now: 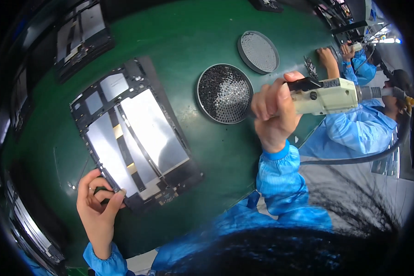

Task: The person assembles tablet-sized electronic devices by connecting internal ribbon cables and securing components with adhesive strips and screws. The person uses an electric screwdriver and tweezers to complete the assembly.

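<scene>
An opened tablet [129, 124] lies on the green table to the left, its insides facing up with silver battery plates and dark flat cables. My left hand [99, 211] is closed on its lower left edge, thumb on top and fingers along the side. Wrapped round a pale yellow power screwdriver [329, 97] with a black lever is my right hand [280, 110]. It is held beside a round dish [225, 94] of small screws, dark ones massed on the left and shiny ones toward the middle. The tool's tip is hidden behind my hand.
A second round grey dish [258, 52] sits beyond the screw dish. More opened tablets [80, 39] stand at the far left. From the screwdriver a dark hose [363, 158] loops on the right, near co-workers in blue sleeves [361, 126]. Loose small parts [310, 67] lie near the second dish.
</scene>
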`<state>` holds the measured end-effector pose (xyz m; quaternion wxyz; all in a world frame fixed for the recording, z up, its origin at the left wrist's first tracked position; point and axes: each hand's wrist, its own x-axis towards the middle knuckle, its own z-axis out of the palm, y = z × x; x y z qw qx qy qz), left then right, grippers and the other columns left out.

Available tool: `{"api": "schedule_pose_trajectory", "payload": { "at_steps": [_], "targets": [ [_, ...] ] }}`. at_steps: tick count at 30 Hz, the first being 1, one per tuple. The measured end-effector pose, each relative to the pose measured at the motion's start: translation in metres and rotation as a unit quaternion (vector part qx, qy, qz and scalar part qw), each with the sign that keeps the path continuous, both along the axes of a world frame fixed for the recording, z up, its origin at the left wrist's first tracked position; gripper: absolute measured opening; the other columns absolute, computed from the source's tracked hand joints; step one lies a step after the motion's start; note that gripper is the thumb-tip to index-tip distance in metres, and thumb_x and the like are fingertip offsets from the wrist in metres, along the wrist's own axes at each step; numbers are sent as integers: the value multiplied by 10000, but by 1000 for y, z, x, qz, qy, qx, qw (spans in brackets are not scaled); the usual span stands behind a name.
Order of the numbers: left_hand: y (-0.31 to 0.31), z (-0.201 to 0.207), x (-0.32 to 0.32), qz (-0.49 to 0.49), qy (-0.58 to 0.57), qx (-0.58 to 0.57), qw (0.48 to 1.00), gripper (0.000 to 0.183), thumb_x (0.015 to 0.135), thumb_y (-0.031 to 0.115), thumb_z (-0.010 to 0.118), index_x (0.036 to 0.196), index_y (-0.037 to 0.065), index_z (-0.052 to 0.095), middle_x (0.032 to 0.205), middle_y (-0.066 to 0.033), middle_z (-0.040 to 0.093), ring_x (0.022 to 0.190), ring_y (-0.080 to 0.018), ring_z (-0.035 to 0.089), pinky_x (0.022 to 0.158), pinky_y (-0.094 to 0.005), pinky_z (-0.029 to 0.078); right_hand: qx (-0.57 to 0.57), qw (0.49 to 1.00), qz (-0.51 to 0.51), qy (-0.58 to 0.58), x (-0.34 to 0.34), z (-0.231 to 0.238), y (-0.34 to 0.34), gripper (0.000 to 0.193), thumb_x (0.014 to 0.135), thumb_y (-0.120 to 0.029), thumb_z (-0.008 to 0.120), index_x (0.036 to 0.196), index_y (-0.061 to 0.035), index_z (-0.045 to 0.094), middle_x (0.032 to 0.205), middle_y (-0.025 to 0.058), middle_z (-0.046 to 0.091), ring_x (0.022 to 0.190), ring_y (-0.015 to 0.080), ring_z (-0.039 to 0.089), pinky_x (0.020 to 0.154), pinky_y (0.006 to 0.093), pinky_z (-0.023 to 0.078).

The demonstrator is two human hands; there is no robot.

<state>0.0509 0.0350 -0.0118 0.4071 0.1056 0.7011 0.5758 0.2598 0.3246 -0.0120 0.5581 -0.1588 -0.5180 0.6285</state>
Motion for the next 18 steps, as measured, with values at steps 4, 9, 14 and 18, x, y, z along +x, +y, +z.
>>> {"api": "schedule_pose_trajectory", "payload": {
  "at_steps": [4,9,14,18],
  "targets": [
    [5,13,6,-15,54,-56,997,581,782,-101,722,1319,-38,510,986,-90,629,801,-138,681,671,-224,571,20,998,18,-58,3,-2,4,282,1020,-206,564,1266,-99,478,633,-6,361,468,94,334,425,261,286],
    [9,17,8,-18,68,-75,995,576,790,-67,734,1323,-27,517,999,-89,632,812,-136,677,730,-224,570,19,995,19,-99,0,-1,8,286,1000,-195,604,1242,-91,493,645,4,393,442,99,348,405,264,280],
    [10,20,9,-7,60,-76,995,567,796,-65,731,1322,-26,522,999,-89,634,827,-141,679,733,-228,571,-3,994,17,-105,-7,0,8,287,991,-203,623,1220,-78,504,649,8,410,432,100,348,392,269,282],
    [5,18,6,-17,63,-69,996,574,798,-70,732,1329,-28,519,998,-93,637,839,-144,682,735,-227,571,2,994,54,-97,-7,-2,8,294,982,-212,637,1194,-65,495,628,12,420,427,101,352,388,269,297]
  ]
}}
